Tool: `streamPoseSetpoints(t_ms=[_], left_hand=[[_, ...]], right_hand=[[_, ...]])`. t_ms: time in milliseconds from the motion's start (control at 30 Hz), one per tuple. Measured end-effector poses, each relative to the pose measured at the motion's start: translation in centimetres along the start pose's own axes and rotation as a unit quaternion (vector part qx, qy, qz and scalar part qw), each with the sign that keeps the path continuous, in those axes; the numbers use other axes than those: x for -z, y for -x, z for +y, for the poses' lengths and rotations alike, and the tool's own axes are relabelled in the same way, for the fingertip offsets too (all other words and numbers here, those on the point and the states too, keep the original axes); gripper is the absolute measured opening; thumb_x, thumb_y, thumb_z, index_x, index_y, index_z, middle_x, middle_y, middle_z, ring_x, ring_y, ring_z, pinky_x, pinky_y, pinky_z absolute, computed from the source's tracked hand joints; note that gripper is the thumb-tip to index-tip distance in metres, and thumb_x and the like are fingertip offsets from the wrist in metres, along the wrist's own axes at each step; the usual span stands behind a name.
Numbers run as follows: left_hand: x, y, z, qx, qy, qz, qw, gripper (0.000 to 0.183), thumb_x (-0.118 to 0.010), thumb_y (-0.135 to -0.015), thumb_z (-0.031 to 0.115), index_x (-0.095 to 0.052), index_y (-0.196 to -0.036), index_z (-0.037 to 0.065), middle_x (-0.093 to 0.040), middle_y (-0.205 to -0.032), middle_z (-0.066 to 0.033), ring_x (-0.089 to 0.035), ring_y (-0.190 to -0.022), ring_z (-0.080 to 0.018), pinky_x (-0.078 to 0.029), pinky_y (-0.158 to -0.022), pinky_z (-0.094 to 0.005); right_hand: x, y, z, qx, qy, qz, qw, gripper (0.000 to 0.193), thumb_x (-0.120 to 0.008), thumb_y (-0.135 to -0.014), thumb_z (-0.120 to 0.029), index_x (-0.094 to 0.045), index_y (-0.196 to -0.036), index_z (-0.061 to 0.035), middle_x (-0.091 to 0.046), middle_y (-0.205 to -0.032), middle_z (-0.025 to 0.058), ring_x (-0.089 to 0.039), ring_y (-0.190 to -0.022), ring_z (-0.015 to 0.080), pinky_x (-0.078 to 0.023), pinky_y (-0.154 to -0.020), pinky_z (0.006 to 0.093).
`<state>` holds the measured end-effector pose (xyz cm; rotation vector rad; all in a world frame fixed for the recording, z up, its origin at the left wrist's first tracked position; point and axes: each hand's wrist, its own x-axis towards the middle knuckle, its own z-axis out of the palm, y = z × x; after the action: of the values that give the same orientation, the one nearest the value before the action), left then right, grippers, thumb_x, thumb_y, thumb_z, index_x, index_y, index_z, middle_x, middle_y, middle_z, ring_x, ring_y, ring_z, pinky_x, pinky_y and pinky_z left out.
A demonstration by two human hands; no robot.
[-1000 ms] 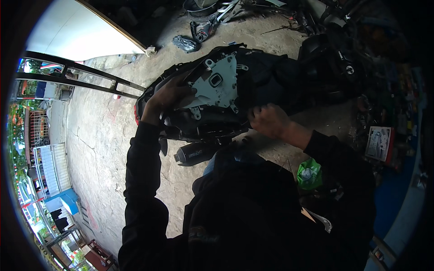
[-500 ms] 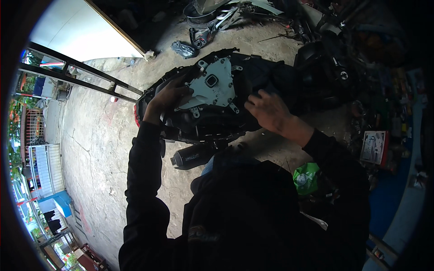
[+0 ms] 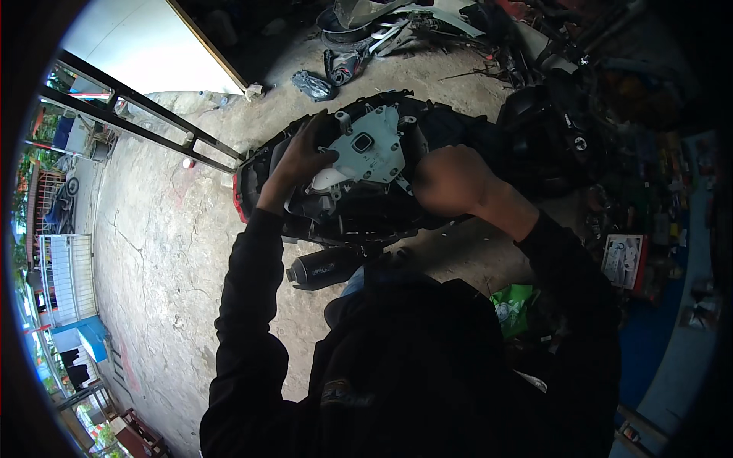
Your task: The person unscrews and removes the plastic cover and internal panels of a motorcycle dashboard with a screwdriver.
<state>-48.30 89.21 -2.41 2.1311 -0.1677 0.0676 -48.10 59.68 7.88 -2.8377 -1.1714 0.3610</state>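
Jacket (image 3: 427,366), dark, long-sleeved, worn by the person; nearest item.

Bag (image 3: 511,309), bright green, crumpled; on the floor (image 3: 168,221) to the right of the person.

Muffler (image 3: 328,267), black, cylindrical; below the near edge of the motorcycle (image 3: 351,217), toward its left end.

Right hand (image 3: 452,179): just beside the near right corner of the pale panel, over the motorcycle. Blurred; fingers appear curled in, but whether they pinch anything cannot be told.

Left hand (image 3: 299,159): at the left edge of the panel, thumb lying toward it and parted from the fingers, which extend toward the motorcycle's far edge.

Pale panel (image 3: 378,162), flat, light grey-green, irregular outline with projecting tabs; on top of the motorcycle, left of its middle, between the two hands. Fitted with a dark rounded-square ring (image 3: 362,143).

Red lamp (image 3: 239,202): left end of the motorcycle.

Box (image 3: 624,259), printed pale face, red side; well right of the motorcycle.

Metal frame (image 3: 145,118), black, barred; reaching the motorcycle's far left corner.

Lamp-like part (image 3: 313,85), clear and dark; on the floor beyond the motorcycle's far edge.

Tyre (image 3: 340,32), black; farther back, beside heaped parts (image 3: 412,30).

White board (image 3: 153,49): far left.
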Motion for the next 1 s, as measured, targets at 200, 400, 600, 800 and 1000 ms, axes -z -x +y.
streamPoseSetpoints(t_ms=[200,400,600,800,1000], left_hand=[[-1.5,-1.1,5.4,-0.174,-0.081,-0.010,0.981,0.051,-0.067,-0.075,0.005,-0.057,-0.125,0.006,-0.059,-0.120,-0.0169,-0.059,-0.108,-0.0296,-0.047,-0.093,-0.0383],[-6.0,-2.0,7.1,-0.174,-0.073,-0.297,0.936,0.029,-0.066,-0.077,0.013,-0.066,-0.105,0.005,-0.066,-0.099,-0.0156,-0.064,-0.095,-0.0324,-0.049,-0.084,-0.0397],[-8.0,-2.8,7.4,-0.239,-0.119,-0.341,0.901,0.021,-0.063,-0.080,0.019,-0.064,-0.092,0.002,-0.065,-0.093,-0.0173,-0.063,-0.091,-0.0337,-0.050,-0.079,-0.0403],[-10.2,-3.9,4.6,-0.317,-0.123,-0.311,0.888,0.018,-0.062,-0.079,0.016,-0.063,-0.091,0.003,-0.064,-0.091,-0.0163,-0.063,-0.090,-0.0330,-0.050,-0.078,-0.0401],[-8.8,-4.0,6.9,-0.323,-0.125,-0.345,0.872,0.019,-0.062,-0.080,0.014,-0.062,-0.093,0.001,-0.064,-0.091,-0.0166,-0.063,-0.090,-0.0340,-0.049,-0.078,-0.0406]], right_hand=[[-1.0,0.1,0.9,0.108,-0.131,0.087,0.982,0.013,-0.064,-0.074,-0.005,-0.066,-0.086,-0.0002,-0.064,-0.090,0.0153,-0.064,-0.086,0.0331,-0.052,-0.078,0.0412],[0.3,1.0,-1.3,-0.032,-0.102,0.046,0.993,0.014,-0.063,-0.074,-0.001,-0.064,-0.088,-0.0021,-0.061,-0.091,0.0159,-0.061,-0.087,0.0323,-0.051,-0.080,0.0391],[-0.2,1.6,-0.6,0.066,-0.080,0.060,0.993,0.020,-0.065,-0.080,-0.012,-0.060,-0.096,-0.0014,-0.058,-0.089,0.0148,-0.062,-0.081,0.0336,-0.051,-0.080,0.0409],[-0.3,1.4,-1.5,-0.094,-0.103,0.012,0.990,0.016,-0.061,-0.076,-0.003,-0.063,-0.092,-0.0041,-0.056,-0.090,0.0148,-0.060,-0.092,0.0325,-0.050,-0.085,0.0389],[-1.1,1.6,0.2,0.103,-0.085,0.081,0.988,0.017,-0.065,-0.081,-0.013,-0.062,-0.094,-0.0032,-0.060,-0.095,0.0161,-0.062,-0.089,0.0343,-0.051,-0.077,0.0411]])
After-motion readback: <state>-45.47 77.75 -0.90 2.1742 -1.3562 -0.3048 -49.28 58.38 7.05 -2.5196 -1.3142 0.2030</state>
